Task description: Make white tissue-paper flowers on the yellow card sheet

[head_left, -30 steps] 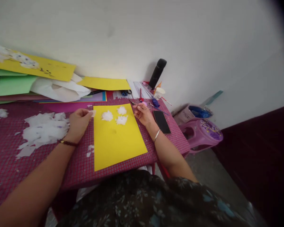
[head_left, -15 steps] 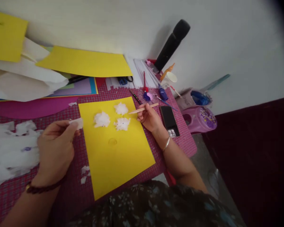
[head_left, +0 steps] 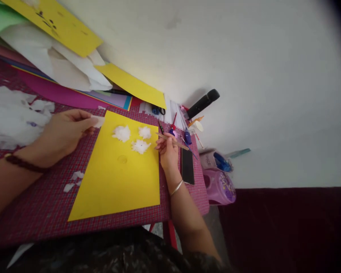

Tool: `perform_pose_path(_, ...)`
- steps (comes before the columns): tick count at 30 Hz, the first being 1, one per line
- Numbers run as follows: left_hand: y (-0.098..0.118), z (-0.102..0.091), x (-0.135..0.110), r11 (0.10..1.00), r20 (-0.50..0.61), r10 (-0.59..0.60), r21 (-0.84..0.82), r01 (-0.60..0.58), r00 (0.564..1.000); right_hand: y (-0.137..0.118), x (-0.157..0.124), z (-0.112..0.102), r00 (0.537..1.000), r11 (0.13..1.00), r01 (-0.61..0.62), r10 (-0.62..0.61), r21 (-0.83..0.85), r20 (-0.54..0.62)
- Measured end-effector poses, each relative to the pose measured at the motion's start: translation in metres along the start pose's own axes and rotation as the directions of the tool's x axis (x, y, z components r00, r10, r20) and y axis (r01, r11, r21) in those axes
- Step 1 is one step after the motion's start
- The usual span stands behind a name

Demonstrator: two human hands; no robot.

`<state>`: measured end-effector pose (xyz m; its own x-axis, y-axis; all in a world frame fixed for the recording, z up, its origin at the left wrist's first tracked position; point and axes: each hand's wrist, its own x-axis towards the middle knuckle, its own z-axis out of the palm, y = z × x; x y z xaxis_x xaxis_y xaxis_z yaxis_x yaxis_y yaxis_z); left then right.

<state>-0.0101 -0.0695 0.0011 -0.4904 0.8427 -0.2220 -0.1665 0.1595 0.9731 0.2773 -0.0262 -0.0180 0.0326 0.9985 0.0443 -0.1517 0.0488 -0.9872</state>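
A yellow sheet of card (head_left: 118, 178) lies on the red checked tablecloth (head_left: 45, 204). Three white tissue tufts (head_left: 132, 137) sit near its far end. My left hand (head_left: 64, 133) hovers at the sheet's left edge and pinches a small white scrap of tissue (head_left: 98, 121) between thumb and fingers. My right hand (head_left: 167, 148) rests at the sheet's right edge, closed round a thin wooden stick (head_left: 172, 140) that points to the right.
A heap of torn white tissue (head_left: 14, 115) lies at the left. Stacked coloured paper sheets (head_left: 74, 79) lean on the wall. A black phone (head_left: 187, 166), glue bottle (head_left: 188, 137), scissors (head_left: 158, 110) and a black cylinder (head_left: 203, 103) crowd the table's right end. A pink stool (head_left: 220, 186) stands beyond.
The camera view has tilted and swung. My right hand picked up the wooden stick a second ago and keeps it; my left hand still pinches the tissue scrap beside the sheet.
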Motion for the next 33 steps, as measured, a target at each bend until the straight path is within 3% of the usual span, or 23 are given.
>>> perform_pose_path(3,-0.004,0.002,0.001,0.998,-0.016,0.061,0.025,-0.060,0.998,0.003,-0.007,0.001,0.986,0.967,0.156,-0.141,-0.203,0.086)
perform_pose_path(9,-0.013,0.001,0.005,0.984,0.034,0.143,0.106,-0.146,0.989,0.005,-0.006,0.002,0.959,0.888,0.269,-0.212,-0.373,0.187)
perform_pose_path(18,-0.001,-0.005,0.000,0.983,0.081,0.041,0.177,-0.055,0.996,0.011,0.000,0.004,0.980,0.900,0.160,-0.095,-0.406,0.177)
perform_pose_path(26,0.002,-0.005,-0.004,0.957,0.080,0.031,0.285,-0.053,0.996,0.013,0.000,-0.002,0.991,0.938,0.093,-0.054,-0.335,0.124)
perform_pose_path(33,-0.002,-0.005,0.000,0.956,0.066,0.052,0.284,-0.069,0.996,0.008,-0.003,-0.005,0.993,0.948,0.083,-0.054,-0.308,0.101)
